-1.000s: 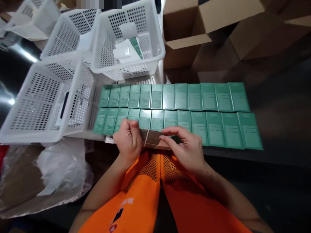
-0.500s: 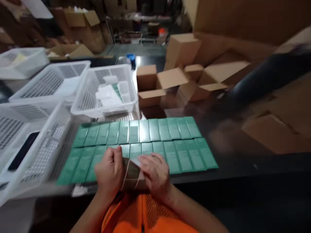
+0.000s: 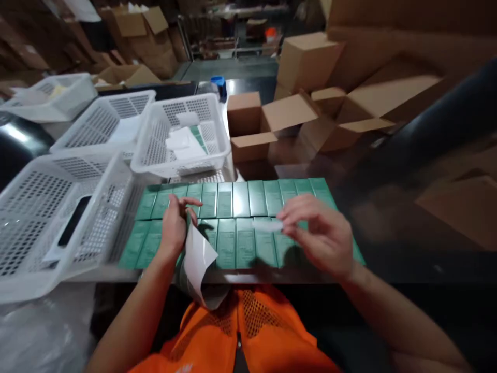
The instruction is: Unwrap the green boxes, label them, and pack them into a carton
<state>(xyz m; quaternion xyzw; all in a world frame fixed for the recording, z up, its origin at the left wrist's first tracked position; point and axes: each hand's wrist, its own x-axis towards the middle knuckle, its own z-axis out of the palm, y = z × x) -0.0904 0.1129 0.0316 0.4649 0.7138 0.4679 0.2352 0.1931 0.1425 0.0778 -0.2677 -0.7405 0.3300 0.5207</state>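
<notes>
Two rows of flat green boxes [image 3: 240, 199] lie side by side on the dark table in front of me. My left hand [image 3: 174, 225] hovers over the left end of the near row and pinches a curled white sheet [image 3: 198, 259] that hangs down toward my orange vest. My right hand [image 3: 322, 235] is raised over the right part of the rows, blurred, with a small pale strip [image 3: 267, 226] at its fingertips.
White perforated baskets stand at the left: a big one [image 3: 46, 217] nearest, one with white packets [image 3: 182, 137] behind the rows, two more [image 3: 104, 122] farther back. Open cardboard boxes [image 3: 306, 109] crowd the back right. Crumpled plastic [image 3: 42, 331] lies low at the left.
My hands have parted: the left now holds a white sheet hanging down, and the right has swung up and to the right with a small pale strip. The banded bundle is out of sight.
</notes>
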